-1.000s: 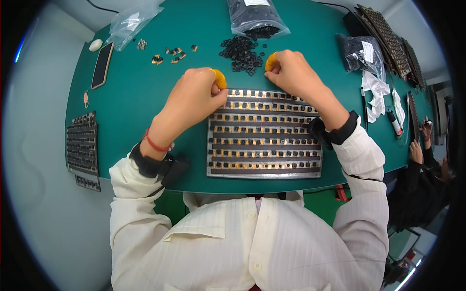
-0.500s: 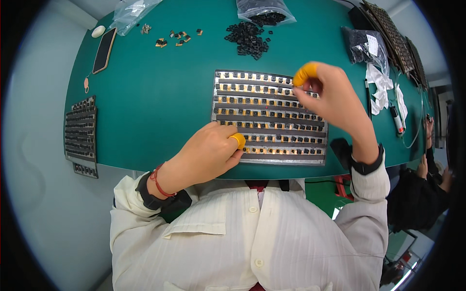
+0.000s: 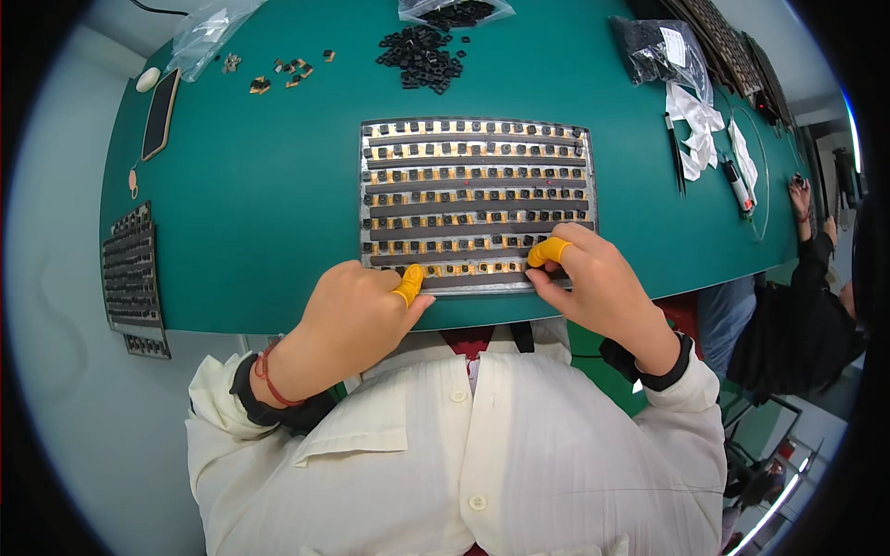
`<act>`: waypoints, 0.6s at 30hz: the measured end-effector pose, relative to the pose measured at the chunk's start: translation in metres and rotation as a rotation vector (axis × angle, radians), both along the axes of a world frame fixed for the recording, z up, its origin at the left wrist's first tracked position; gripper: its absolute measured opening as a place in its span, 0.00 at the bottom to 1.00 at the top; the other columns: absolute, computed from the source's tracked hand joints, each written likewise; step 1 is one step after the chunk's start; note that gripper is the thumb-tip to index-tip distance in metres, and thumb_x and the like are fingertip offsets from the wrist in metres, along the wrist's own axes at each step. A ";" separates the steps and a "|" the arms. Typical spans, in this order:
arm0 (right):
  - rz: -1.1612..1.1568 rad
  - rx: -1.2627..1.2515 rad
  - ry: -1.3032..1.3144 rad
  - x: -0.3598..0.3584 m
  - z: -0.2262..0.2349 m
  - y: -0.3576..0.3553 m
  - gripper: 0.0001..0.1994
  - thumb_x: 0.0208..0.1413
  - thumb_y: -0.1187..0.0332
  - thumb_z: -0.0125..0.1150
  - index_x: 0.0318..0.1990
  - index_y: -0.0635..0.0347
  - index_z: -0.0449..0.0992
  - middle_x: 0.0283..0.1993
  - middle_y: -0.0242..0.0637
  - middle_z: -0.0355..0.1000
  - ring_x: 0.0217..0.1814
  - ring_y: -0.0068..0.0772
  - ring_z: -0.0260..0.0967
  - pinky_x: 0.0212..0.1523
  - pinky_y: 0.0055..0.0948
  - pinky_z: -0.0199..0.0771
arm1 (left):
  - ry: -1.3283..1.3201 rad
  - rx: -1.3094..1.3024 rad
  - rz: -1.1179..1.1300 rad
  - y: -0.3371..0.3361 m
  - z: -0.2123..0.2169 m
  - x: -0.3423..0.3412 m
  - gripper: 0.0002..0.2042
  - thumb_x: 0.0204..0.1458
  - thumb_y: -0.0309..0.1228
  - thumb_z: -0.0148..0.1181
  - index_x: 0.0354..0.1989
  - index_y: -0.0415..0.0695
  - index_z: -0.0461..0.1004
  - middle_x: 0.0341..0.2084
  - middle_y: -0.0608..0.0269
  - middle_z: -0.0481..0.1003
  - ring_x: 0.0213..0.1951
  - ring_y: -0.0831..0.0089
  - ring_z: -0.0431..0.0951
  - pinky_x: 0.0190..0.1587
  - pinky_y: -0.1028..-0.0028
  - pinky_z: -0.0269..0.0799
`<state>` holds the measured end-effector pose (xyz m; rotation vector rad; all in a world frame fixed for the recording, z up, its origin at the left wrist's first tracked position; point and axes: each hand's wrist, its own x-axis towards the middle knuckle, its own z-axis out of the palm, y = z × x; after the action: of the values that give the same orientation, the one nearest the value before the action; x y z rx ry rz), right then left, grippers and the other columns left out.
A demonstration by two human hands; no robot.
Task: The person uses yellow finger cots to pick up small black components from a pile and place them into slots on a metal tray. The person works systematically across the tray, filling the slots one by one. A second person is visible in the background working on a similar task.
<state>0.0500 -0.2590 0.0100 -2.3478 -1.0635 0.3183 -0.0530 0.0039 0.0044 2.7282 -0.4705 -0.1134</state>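
A flat metal tray (image 3: pixel 477 208) lies before me, with rows of small black square parts on gold-coloured pieces between dark strips. My left hand (image 3: pixel 357 306) is closed at the tray's near left corner, a yellow finger cot (image 3: pixel 410 284) on its index finger. My right hand (image 3: pixel 593 283) is at the near right part, thumb and index finger pinched over the nearest row. That index finger also wears a yellow finger cot (image 3: pixel 549 251). Anything between the fingertips of either hand is hidden.
Beyond the tray lie a pile of black parts (image 3: pixel 422 60) and a few gold-and-black pieces (image 3: pixel 295 69). Stacked filled trays (image 3: pixel 132 273) overhang the left edge, near a phone (image 3: pixel 160 114). At right are a bag (image 3: pixel 654 51), tweezers (image 3: pixel 675 153) and tissue (image 3: pixel 695 125).
My right hand has come down from the tray's far right side to its nearest row. My left hand has drawn slightly nearer to me. The whole view has shifted a little.
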 end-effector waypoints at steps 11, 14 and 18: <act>0.129 -0.274 -0.154 -0.023 0.010 0.006 0.15 0.53 0.64 0.67 0.19 0.63 0.77 0.21 0.38 0.67 0.24 0.40 0.69 0.22 0.37 0.69 | 0.102 -0.256 0.055 0.042 0.029 0.065 0.14 0.53 0.31 0.64 0.46 0.37 0.79 0.27 0.52 0.76 0.28 0.59 0.78 0.33 0.66 0.73; 0.132 -0.283 -0.131 -0.020 0.010 0.014 0.20 0.56 0.61 0.63 0.16 0.63 0.74 0.17 0.39 0.66 0.21 0.42 0.69 0.21 0.36 0.69 | -0.021 -0.261 0.202 0.062 0.030 0.105 0.15 0.51 0.31 0.66 0.45 0.34 0.79 0.28 0.53 0.79 0.30 0.64 0.80 0.36 0.70 0.74; 0.216 -0.349 -0.075 -0.008 0.021 0.017 0.19 0.57 0.61 0.61 0.17 0.63 0.75 0.18 0.42 0.69 0.21 0.44 0.71 0.23 0.38 0.71 | 0.033 -0.299 0.325 0.077 0.006 0.160 0.16 0.49 0.32 0.69 0.41 0.31 0.80 0.27 0.53 0.81 0.30 0.70 0.81 0.37 0.74 0.76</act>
<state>0.0421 -0.2421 0.0309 -2.5659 -1.3986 0.5374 0.1067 0.0809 0.0102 2.4632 -0.0256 -0.0012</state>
